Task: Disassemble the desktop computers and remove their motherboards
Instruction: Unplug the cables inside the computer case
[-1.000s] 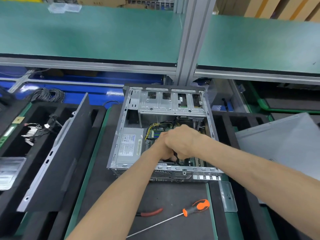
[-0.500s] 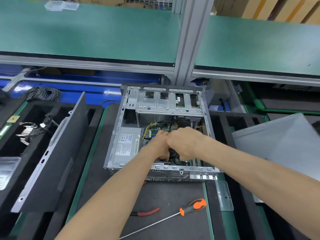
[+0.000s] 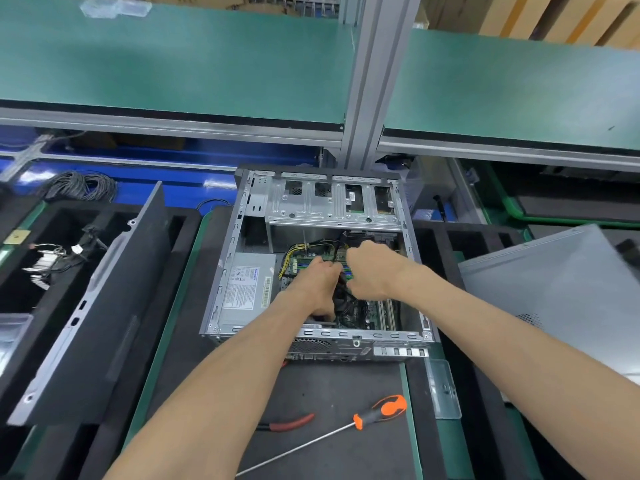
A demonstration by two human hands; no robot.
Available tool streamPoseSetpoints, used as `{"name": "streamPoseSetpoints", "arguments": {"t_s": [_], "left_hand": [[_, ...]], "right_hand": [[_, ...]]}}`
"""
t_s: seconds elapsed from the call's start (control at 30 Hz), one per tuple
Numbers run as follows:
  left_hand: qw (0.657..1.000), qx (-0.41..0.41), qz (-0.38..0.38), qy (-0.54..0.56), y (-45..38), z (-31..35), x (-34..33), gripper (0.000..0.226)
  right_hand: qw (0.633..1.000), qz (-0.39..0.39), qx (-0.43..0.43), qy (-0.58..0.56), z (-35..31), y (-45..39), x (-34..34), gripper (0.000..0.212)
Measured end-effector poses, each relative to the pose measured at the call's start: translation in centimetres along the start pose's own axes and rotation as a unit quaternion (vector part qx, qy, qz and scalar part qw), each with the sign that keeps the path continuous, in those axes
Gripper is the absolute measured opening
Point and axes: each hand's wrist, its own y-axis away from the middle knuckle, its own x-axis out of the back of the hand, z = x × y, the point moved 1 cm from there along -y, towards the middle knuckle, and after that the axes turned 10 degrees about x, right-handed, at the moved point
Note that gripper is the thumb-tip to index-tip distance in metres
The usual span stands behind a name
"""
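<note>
A: Both hands, left (image 3: 320, 284) and right (image 3: 372, 268), are inside the open case (image 3: 242, 237) on the tabletop, over the motherboard (image 3: 375, 311).

B: Each grip?

A: Fingers curled among black cables (image 3: 349, 308); can't tell what they hold.

Two green-topped shelves (image 3: 173, 60) seen overhead, split by grey aluminium upright post (image 3: 374, 77). Brown cardboard boxes (image 3: 554, 19) stacked behind right shelf. Blue surface (image 3: 145, 174) seen under shelves. Counter (image 3: 166, 334) edged in green, covered by black foam mats (image 3: 311, 386). Lighting bright, even.
</note>
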Motion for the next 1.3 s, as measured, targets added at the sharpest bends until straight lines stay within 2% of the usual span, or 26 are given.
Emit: {"name": "streamPoseSetpoints", "arguments": {"t_s": [0.1,0.17,0.23,0.3,0.4,0.47,0.53,0.6,0.67,0.73,0.8,0.87,0.93,1.0,1.03,1.1,1.17,1.2,1.23,1.3], "left_hand": [[1.0,-0.001,-0.016,-0.019,0.0,0.1,-0.1,0.083],[0.999,-0.002,-0.025,-0.032,0.1,0.0,-0.2,0.076],[1.0,0.011,-0.017,0.003,0.4,0.0,-0.2,0.078],[1.0,0.005,-0.008,0.007,0.7,0.1,0.1,0.084],[1.0,0.007,-0.011,0.008,0.9,0.1,0.3,0.089],[1.0,0.003,-0.006,0.01,1.0,0.1,0.3,0.088],[1.0,0.002,-0.007,0.016,0.9,0.0,0.2,0.086],[0.999,0.013,-0.014,0.028,0.8,0.0,0.0,0.075],[0.999,0.022,-0.027,0.019,0.7,0.0,0.1,0.065],[0.999,0.022,-0.02,0.03,0.7,0.1,0.2,0.066],[0.999,0.009,-0.002,0.039,0.9,0.1,0.3,0.075],[1.0,-0.002,0.005,0.025,1.1,0.0,0.4,0.084],[1.0,-0.002,0.008,0.015,1.1,0.0,0.3,0.084],[1.0,-0.005,0.012,0.018,1.1,0.0,0.3,0.082],[1.0,-0.007,0.013,0.021,1.0,0.0,0.2,0.082],[0.999,-0.003,0.01,0.033,0.8,-0.1,0.0,0.084],[0.999,0.01,-0.004,0.044,0.7,-0.1,0.0,0.085],[0.999,0.011,-0.012,0.038,0.6,0.0,0.0,0.082],[0.999,0.012,-0.016,0.031,0.6,0.0,0.0,0.08],[0.999,0.018,-0.016,0.043,0.6,-0.1,0.0,0.074]], "right_hand": [[0.989,-0.001,0.111,0.095,-1.5,0.3,-0.2,0.005],[0.977,-0.002,0.156,0.142,-1.8,0.1,-0.2,0.009],[0.985,0.001,0.129,0.114,-1.5,-0.1,0.4,0.009],[0.996,-0.017,0.06,0.056,-1.1,-0.5,0.9,0.006],[0.991,-0.116,-0.053,-0.031,-0.4,-1.2,1.3,0.013],[0.98,-0.179,-0.07,-0.047,-0.4,-1.3,1.5,0.015],[0.984,-0.175,-0.037,0.014,-1.2,-1.1,1.6,0.009],[0.985,-0.105,0.041,0.133,-2.5,-0.5,1.1,0.01],[0.955,-0.067,0.148,0.247,-3.7,0.2,0.4,0.01],[0.941,-0.055,0.19,0.274,-3.3,0.5,0.2,0.015],[0.966,-0.039,0.14,0.214,-1.9,0.4,0.6,0.014],[0.994,-0.061,0.032,0.086,-0.4,0.2,0.8,0.015],[0.988,-0.123,-0.066,-0.071,0.8,-0.2,0.6,0.009],[0.976,-0.149,-0.096,-0.128,1.2,-0.3,0.7,0.005],[0.981,-0.141,-0.084,-0.104,1.0,-0.3,0.9,0.007],[0.994,-0.099,-0.007,0.04,-0.3,-0.1,0.7,0.012],[0.966,-0.059,0.111,0.225,-2.4,0.1,-0.2,0.011],[0.946,-0.053,0.164,0.276,-3.3,0.3,-0.6,0.01],[0.936,-0.05,0.189,0.293,-3.7,0.3,-0.8,0.011],[0.955,-0.04,0.155,0.249,-3.2,0.0,-0.4,0.015]]}}
